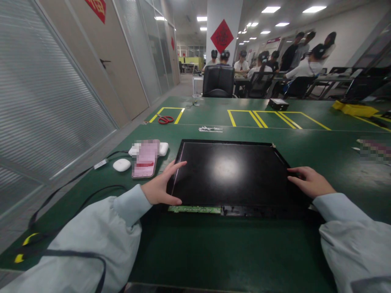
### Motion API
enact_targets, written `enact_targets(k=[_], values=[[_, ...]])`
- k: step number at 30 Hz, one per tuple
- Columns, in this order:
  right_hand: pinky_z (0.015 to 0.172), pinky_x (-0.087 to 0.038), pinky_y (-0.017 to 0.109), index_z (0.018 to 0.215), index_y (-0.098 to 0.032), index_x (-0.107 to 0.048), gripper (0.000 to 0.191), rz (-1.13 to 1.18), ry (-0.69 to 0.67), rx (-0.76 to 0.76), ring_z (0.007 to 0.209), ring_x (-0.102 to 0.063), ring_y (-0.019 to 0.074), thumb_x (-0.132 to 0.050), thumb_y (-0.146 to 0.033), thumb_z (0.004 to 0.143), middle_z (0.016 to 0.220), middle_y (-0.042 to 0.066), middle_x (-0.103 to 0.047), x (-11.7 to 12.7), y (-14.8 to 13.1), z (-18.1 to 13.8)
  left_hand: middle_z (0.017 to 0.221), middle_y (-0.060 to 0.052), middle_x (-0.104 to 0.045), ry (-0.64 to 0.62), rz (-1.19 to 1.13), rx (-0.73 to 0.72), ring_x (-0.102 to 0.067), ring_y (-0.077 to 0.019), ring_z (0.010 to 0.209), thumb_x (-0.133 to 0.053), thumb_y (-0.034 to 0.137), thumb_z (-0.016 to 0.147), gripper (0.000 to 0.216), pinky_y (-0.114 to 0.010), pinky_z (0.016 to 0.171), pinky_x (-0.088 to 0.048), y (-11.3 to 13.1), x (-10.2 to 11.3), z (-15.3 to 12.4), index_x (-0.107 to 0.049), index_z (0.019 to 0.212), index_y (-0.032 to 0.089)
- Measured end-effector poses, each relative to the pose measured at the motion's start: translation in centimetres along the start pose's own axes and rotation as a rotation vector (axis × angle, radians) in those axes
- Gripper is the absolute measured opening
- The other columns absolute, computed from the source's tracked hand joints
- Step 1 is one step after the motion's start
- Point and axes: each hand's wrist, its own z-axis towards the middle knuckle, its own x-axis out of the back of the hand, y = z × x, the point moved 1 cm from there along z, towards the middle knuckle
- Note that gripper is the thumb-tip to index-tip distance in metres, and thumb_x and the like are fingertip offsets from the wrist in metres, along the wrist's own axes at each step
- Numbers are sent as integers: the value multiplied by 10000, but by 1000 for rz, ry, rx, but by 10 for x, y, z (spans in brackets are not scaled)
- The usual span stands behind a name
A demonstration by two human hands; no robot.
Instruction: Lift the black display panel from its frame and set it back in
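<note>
Maybe the screen [232, 179], mid-frame, could slip from a loose hold: the left hand [161, 184] is spread at one edge; whether the right hand [313, 182] pinches, I can't tell.

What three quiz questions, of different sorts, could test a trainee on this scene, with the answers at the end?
1. Which is nearer the phone: the left hand or the right hand?
2. True or false: the red-handled scissors lie farther from the person than the black panel does.
3. The green strip lies along which edge of the panel? (a) far (b) near (c) right

Key: 1. The left hand. 2. True. 3. b.
</note>
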Motion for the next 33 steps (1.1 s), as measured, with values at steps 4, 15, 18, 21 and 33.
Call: enact_targets(k=[4,15,18,21,33], values=[[883,-536,479,978,-192,-748,578,14,14,5,852,-632,309,-520,-585,622,942,130,-655,1,-1,-1,1794,-190,-182,37,0,-31,-60,-444,1660,-939,603,675,1303,-650,1315,-96,-2,-1,1,-231,1715,263],[862,-529,472,959,-218,-736,545,13,21,-8,830,-617,304,-529,-588,617,909,110,-638,0,-1,1,1772,-165,-274,102,-131,-66,-123,-427,1656,-974,420,652,1282,-609,1333,-110,-3,-5,5,-266,1708,252],[867,-529,472,963,-215,-735,528,12,33,1,835,-620,305,-534,-572,628,899,106,-630,-1,1,0,1776,-166,-264,82,-136,-53,-129,-425,1655,-971,397,661,1278,-612,1331,-107,-5,-5,5,-254,1711,259],[861,-528,460,992,-208,-736,510,2,31,16,841,-623,300,-543,-552,669,913,105,-627,-1,3,0,1798,-176,-191,59,-129,-28,-127,-429,1654,-956,390,683,1261,-622,1324,-106,-5,-5,4,-241,1714,259],[859,-527,448,1065,-171,-743,493,-39,4,26,876,-640,305,-556,-494,743,949,120,-638,-1,2,-1,1802,-188,-168,56,-94,-11,-85,-424,1657,-948,444,695,1227,-610,1323,-95,-6,-4,4,-280,1706,252]])
